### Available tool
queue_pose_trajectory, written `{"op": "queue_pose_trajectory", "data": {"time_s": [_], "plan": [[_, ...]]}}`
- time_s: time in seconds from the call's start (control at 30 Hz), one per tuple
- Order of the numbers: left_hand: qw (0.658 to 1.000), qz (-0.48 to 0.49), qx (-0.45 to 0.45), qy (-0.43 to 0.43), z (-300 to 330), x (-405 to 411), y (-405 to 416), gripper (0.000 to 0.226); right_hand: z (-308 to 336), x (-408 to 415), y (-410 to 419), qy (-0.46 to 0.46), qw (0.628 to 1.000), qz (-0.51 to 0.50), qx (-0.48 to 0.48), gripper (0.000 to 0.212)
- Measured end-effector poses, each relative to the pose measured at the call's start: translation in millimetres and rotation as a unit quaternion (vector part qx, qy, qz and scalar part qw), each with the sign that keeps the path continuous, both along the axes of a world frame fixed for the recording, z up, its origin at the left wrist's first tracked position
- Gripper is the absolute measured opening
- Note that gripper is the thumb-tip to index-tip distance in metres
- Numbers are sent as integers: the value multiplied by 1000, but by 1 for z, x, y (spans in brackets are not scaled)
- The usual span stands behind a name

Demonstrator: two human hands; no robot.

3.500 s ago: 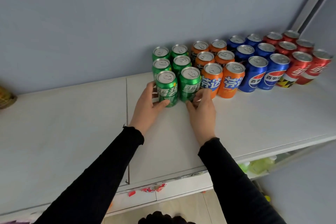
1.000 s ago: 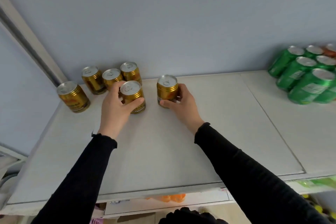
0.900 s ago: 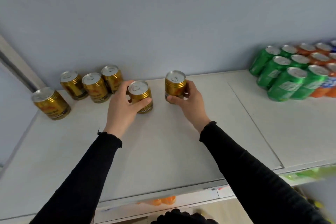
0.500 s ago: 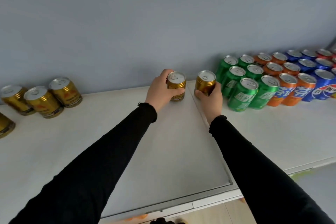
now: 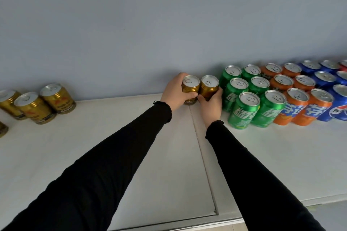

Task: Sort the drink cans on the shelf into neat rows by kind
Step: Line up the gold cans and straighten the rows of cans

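Note:
My left hand (image 5: 173, 92) grips a gold can (image 5: 190, 85) against the back wall. My right hand (image 5: 212, 105) grips a second gold can (image 5: 209, 86) right beside it, and the two cans touch. Just to their right stand the green cans (image 5: 244, 105) in rows, then the orange cans (image 5: 298, 105), the blue cans (image 5: 336, 107) and a red can (image 5: 344, 64) at the frame edge. Three more gold cans (image 5: 45, 99) stand loose at the far left, with a fourth (image 5: 2, 129) cut off by the left edge.
The white shelf (image 5: 93, 146) has a seam (image 5: 203, 165) running front to back under my hands. A blue-grey wall (image 5: 150, 24) closes the back. The shelf's front edge (image 5: 319, 196) lies at the lower right.
Both hands carried the two gold cans rightward from the loose gold group and brought them together against the back wall beside the green cans.

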State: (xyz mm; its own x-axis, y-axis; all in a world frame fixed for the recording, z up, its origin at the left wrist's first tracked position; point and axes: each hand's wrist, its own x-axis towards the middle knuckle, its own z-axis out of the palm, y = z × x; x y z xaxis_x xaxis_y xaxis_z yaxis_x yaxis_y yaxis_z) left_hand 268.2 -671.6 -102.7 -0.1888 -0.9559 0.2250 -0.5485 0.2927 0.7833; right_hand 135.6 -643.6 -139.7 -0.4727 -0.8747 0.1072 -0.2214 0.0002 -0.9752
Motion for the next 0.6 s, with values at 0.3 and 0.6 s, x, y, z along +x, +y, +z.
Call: {"op": "queue_pose_trajectory", "data": {"time_s": [0.3, 0.6], "plan": [[999, 45, 9, 18, -13, 56, 46, 82, 3, 24, 50, -18, 1000, 15, -17, 71], [982, 144, -103, -73, -18, 226, 120, 41, 16, 185, 79, 196, 956, 188, -116, 42]]}}
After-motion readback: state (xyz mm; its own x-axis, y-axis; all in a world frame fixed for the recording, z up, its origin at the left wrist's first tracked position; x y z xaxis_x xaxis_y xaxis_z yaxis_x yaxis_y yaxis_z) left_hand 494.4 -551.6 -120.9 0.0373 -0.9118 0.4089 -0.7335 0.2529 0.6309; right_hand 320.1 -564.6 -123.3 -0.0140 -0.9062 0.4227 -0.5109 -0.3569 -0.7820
